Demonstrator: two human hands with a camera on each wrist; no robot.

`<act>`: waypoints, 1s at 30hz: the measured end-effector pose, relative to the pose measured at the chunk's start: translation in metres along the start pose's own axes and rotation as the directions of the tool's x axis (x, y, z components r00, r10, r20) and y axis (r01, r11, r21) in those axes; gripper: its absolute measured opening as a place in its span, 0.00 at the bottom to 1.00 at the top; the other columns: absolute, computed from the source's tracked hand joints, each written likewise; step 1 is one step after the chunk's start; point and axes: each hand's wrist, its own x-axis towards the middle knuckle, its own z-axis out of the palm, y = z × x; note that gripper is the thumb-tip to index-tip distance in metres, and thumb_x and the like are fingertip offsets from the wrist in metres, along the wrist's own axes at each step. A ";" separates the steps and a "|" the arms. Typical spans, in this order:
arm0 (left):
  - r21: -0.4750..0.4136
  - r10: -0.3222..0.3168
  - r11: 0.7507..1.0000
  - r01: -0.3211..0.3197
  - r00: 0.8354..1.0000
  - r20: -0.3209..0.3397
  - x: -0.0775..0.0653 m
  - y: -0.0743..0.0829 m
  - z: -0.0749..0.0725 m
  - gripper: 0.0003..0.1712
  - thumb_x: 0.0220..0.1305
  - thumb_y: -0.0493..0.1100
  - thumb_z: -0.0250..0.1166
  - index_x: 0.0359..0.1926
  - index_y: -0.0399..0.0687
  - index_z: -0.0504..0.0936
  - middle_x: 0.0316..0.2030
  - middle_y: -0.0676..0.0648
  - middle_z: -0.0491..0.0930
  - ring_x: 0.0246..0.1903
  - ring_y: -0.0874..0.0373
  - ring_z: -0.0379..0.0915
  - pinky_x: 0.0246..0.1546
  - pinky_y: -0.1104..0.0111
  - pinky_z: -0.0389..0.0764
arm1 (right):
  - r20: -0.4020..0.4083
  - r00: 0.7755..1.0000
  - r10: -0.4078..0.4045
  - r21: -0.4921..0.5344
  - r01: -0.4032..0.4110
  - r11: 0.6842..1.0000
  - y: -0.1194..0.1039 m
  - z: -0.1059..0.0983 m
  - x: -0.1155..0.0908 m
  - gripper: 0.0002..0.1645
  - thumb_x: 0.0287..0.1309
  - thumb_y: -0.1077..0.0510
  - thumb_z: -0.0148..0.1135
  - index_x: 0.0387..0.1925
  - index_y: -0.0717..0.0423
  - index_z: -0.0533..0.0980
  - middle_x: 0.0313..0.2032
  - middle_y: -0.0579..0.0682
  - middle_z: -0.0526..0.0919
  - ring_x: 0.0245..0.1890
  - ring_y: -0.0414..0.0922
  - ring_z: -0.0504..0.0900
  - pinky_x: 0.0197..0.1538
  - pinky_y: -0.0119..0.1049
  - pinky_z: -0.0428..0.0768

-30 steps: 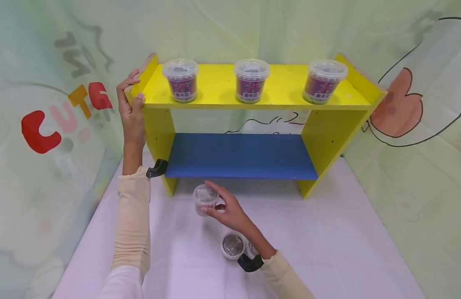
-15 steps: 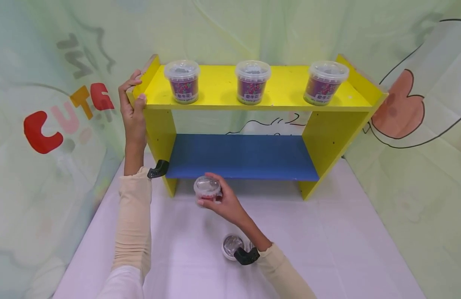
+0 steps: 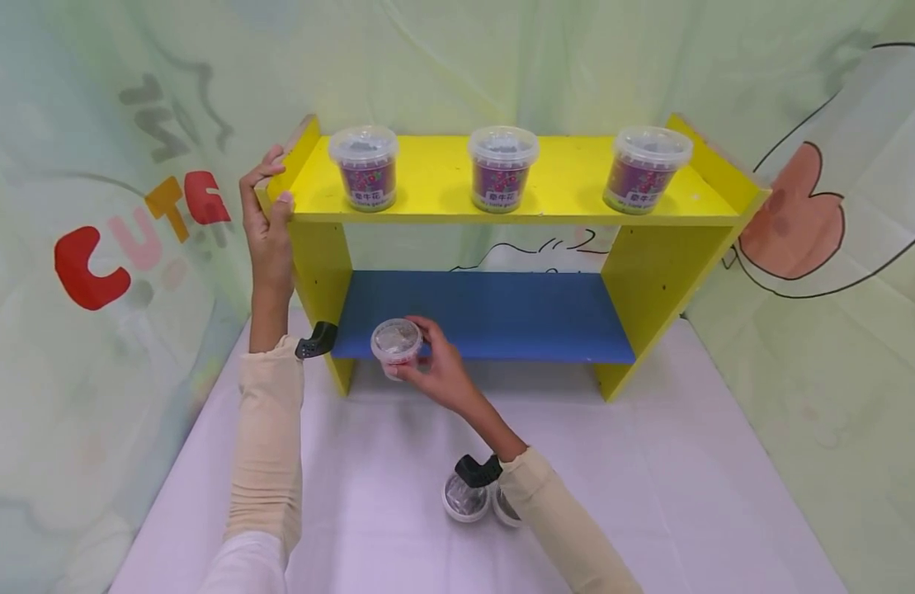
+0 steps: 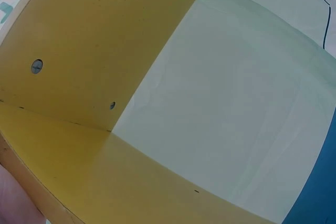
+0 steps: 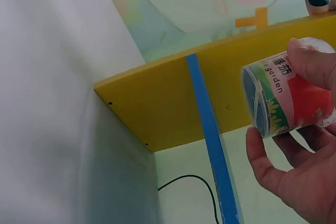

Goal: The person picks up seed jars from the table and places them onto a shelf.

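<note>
My right hand (image 3: pixel 448 373) holds a small clear-lidded plastic tub (image 3: pixel 396 340) just in front of the blue lower shelf board (image 3: pixel 494 318), near its left end. In the right wrist view the tub's red label (image 5: pixel 311 98) shows, with thumb and fingers around it. My left hand (image 3: pixel 270 235) grips the upper left edge of the yellow shelf unit (image 3: pixel 435 186), thumb on the front side. Only a blurred piece of that hand (image 4: pixel 18 200) appears in the left wrist view, beside the yellow panel.
Three tubs with purple labels stand spaced along the yellow top board: left tub (image 3: pixel 368 169), middle tub (image 3: pixel 502 169) and right tub (image 3: pixel 645 171). Two lidded tubs, one nearer (image 3: pixel 464 497) and one partly behind the sleeve (image 3: pixel 507 507), stand on the white cloth (image 3: pixel 375 528).
My right hand has raised the tub from low over the cloth, below the blue board, up to that board's front edge. The left hand keeps its grip on the shelf unit.
</note>
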 end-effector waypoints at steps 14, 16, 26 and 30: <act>0.009 0.008 1.000 -0.008 1.000 0.002 -0.001 0.002 0.001 0.15 0.65 0.37 0.52 0.52 0.53 0.72 0.68 0.46 0.65 0.70 0.57 0.58 0.63 0.70 0.73 | -0.042 0.999 -0.009 -0.067 0.006 0.998 0.016 0.008 0.016 0.44 0.48 0.66 0.73 0.66 0.64 0.63 0.61 0.65 0.73 0.61 0.60 0.74 0.54 0.53 0.81; 0.000 0.006 1.000 -0.006 1.000 0.002 -0.002 0.001 0.001 0.15 0.65 0.37 0.52 0.52 0.53 0.72 0.69 0.47 0.65 0.70 0.57 0.58 0.64 0.69 0.73 | -0.043 0.999 -0.016 -0.075 0.013 0.997 0.020 0.010 0.017 0.44 0.49 0.66 0.72 0.66 0.64 0.62 0.61 0.65 0.73 0.62 0.60 0.74 0.57 0.54 0.80; -0.004 0.016 1.000 -0.016 1.000 0.003 -0.001 -0.001 0.000 0.15 0.65 0.37 0.52 0.52 0.53 0.72 0.68 0.46 0.65 0.71 0.58 0.57 0.65 0.69 0.72 | 0.007 1.000 -0.004 -0.242 0.005 0.970 0.028 0.012 0.026 0.44 0.58 0.62 0.65 0.72 0.62 0.56 0.68 0.63 0.67 0.68 0.58 0.68 0.69 0.53 0.68; 0.013 0.013 1.000 -0.013 1.000 0.006 0.000 -0.001 -0.001 0.15 0.65 0.38 0.52 0.52 0.53 0.72 0.68 0.47 0.65 0.71 0.58 0.57 0.64 0.69 0.73 | 0.018 0.999 0.038 -0.280 -0.031 0.959 0.031 0.014 0.027 0.48 0.58 0.61 0.66 0.73 0.62 0.52 0.70 0.63 0.65 0.70 0.58 0.66 0.69 0.52 0.68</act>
